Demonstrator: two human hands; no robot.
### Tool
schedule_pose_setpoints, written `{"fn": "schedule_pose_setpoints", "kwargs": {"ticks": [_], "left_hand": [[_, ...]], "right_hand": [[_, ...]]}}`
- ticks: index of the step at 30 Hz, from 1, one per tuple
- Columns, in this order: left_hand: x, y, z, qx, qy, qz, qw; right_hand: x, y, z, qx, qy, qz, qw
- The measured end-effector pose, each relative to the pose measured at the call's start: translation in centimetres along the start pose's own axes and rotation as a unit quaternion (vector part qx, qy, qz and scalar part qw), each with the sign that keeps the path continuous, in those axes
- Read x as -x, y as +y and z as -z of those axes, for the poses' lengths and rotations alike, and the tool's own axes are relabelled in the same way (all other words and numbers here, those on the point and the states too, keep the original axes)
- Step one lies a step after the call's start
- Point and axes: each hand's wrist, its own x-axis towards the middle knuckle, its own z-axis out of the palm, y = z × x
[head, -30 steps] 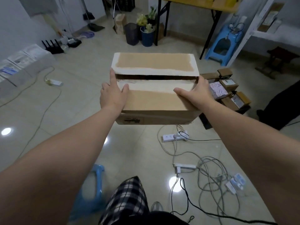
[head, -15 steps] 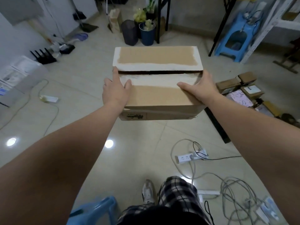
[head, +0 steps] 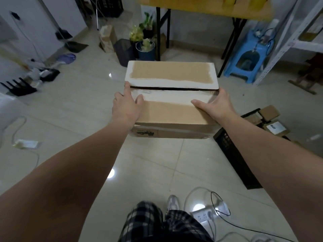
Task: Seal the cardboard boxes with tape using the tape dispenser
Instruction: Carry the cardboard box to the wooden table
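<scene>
a: where is the cardboard box [head: 171, 74]?

b: held out in front of the person, between both hands, above the pale tiled floor [head: 87, 110]; its top faces the camera and the two top flaps [head: 167, 110] lie folded down; a thin dark gap [head: 173, 88] runs across between them, bare of tape.

a: and the left hand [head: 125, 107]?

b: it clasps the box's left edge; the thumb lies on the near flap, the index finger reaches along the edge to the gap, and the other fingers bend down the side.

a: the right hand [head: 216, 105]?

b: much the same on the right edge; the thumb is stretched flat on the near flap, and the fingers wrap over the corner by the gap; their tips are hidden behind the side.

a: what lies around?

b: beyond the box stand a black mesh bin [head: 125, 51] and a plant in a blue pot [head: 146, 49], just beside a black leg of the yellow table [head: 201, 6]; a blue plastic stool [head: 248, 62] stands to the right; small cartons [head: 270, 111] and a flat black crate [head: 234, 154] lie on the floor at right; near the person's plaid trousers [head: 148, 222] sits a white power strip [head: 204, 216] with cables.
</scene>
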Motion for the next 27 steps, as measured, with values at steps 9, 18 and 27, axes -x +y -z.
{"fn": "schedule_pose_setpoints", "kwargs": {"ticks": [9,18,27], "left_hand": [[-16.8,5.2,-4.2,0.011,-0.030,-0.028,0.999],[-36.2,10.1,-6.5,0.006,-0.069,-0.092,0.993],[-49.9,18.9,-11.5,-0.004,-0.102,-0.147,0.984]], "right_hand": [[-15.7,-3.4,-1.5,0.010,0.028,-0.026,0.999],[-31.0,-8.7,-4.5,-0.009,0.073,-0.059,0.996],[-44.3,-9.6,-2.4,-0.027,0.118,-0.098,0.988]]}}
